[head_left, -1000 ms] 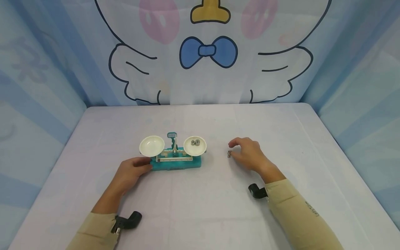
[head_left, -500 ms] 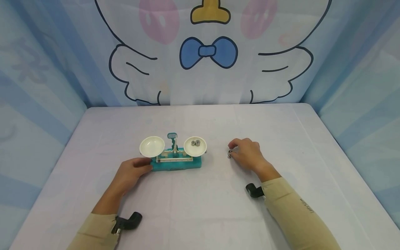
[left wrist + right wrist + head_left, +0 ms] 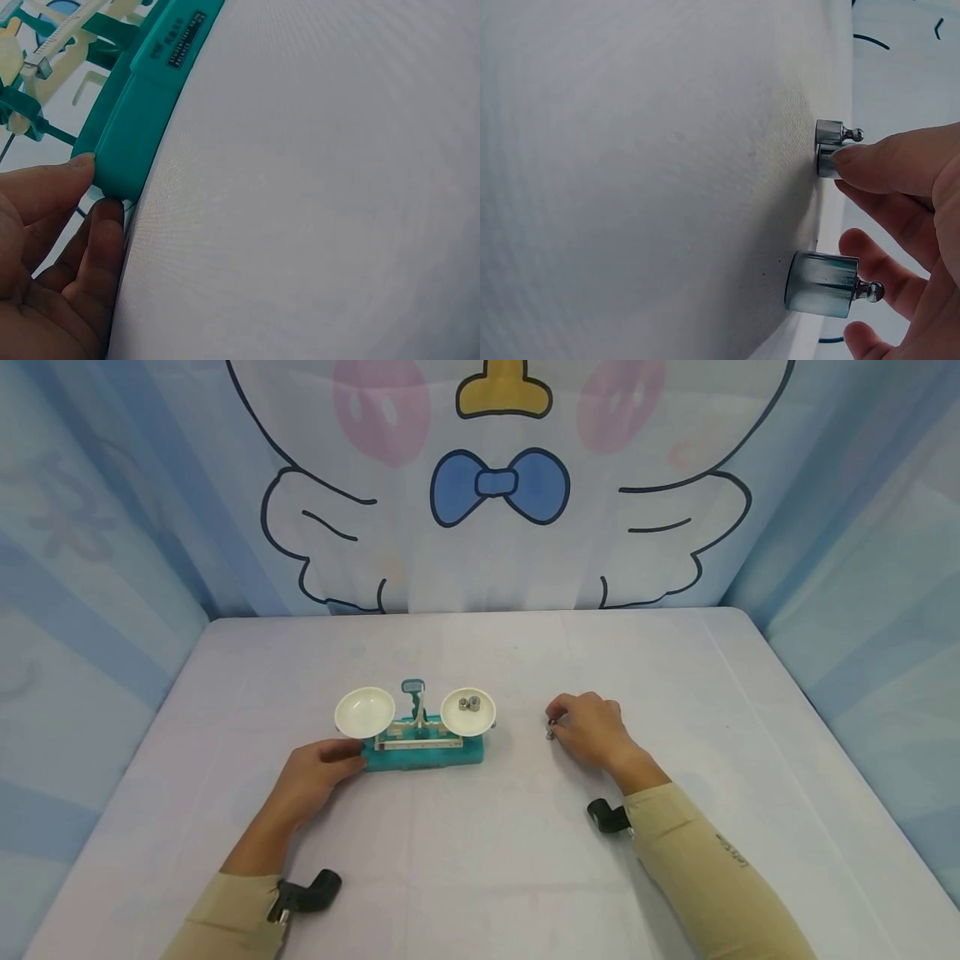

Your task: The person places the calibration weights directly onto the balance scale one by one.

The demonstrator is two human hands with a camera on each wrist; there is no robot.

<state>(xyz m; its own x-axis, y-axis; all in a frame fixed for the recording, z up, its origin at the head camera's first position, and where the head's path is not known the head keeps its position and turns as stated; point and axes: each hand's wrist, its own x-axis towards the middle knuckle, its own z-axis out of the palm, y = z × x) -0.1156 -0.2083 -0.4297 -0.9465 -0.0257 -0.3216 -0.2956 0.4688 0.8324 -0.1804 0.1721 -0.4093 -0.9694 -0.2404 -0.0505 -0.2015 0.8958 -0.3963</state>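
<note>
A toy balance scale with a teal base [image 3: 423, 755] and two white pans stands left of centre. My left hand [image 3: 317, 772] grips the left end of this base; the left wrist view shows the thumb [image 3: 82, 169] against its edge and the fingers curled by its end. Two small metal weights [image 3: 468, 702] sit in the right pan [image 3: 454, 722]. To the right, my right hand [image 3: 595, 731] pinches a small metal weight [image 3: 825, 161] between thumb and index finger at the tabletop. Beside it stands a similar weight [image 3: 828, 132], and a larger knobbed weight [image 3: 821, 283] is near the other fingers.
The left pan [image 3: 364, 712] holds nothing visible. A white cloth [image 3: 480, 860] covers the table. Behind it hangs a printed curtain [image 3: 495, 568], with blue curtains at both sides. A black wrist camera [image 3: 311, 890] juts from the left sleeve, another [image 3: 607, 817] from the right.
My right thumb and index finger have come together on the small weight, and the right forearm has shifted slightly left. The left hand and the scale have stayed put.
</note>
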